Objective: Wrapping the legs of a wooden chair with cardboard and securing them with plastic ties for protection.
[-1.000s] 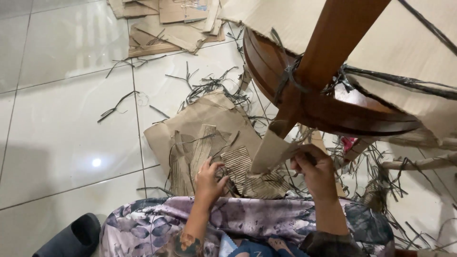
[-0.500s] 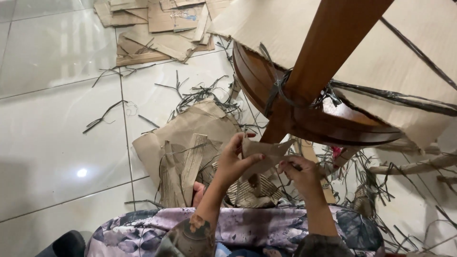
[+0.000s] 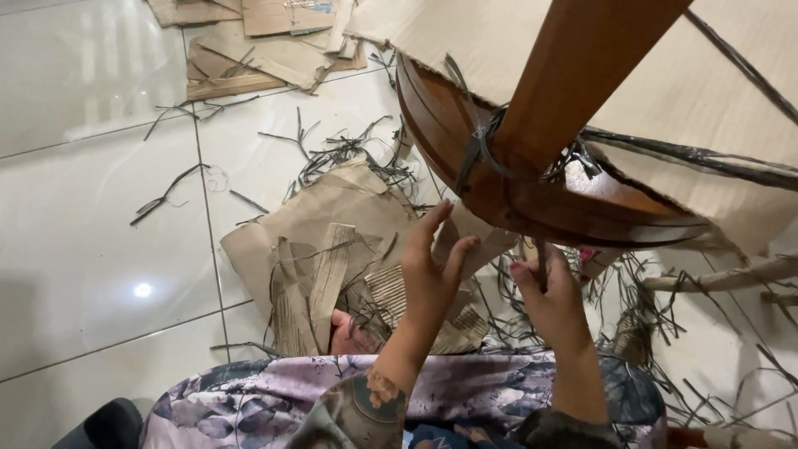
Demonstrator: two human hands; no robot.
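My left hand (image 3: 430, 278) is raised under the curved wooden frame (image 3: 532, 199) of an overturned piece of furniture. Its fingers stretch along a torn cardboard piece (image 3: 489, 239) and hold it up against the wood. My right hand (image 3: 554, 298) is just to the right, below the frame, its fingers closed on a thin dark strip (image 3: 541, 264). A wooden leg (image 3: 582, 66) rises from the frame, with black straps (image 3: 482, 150) knotted round its base. Brown cardboard wrapping (image 3: 665, 91) covers the furniture behind it.
Torn cardboard sheets (image 3: 324, 224) and black strap scraps (image 3: 341, 154) litter the white tiled floor (image 3: 100, 241) ahead of my knees. More cardboard (image 3: 258, 50) lies at the far top. A dark slipper (image 3: 104, 424) sits bottom left. My lap is in patterned purple cloth (image 3: 274, 399).
My left hand rose from the floor scraps, took the cardboard piece, and now holds it higher against the frame. My right hand let go of the piece and moved up slightly.
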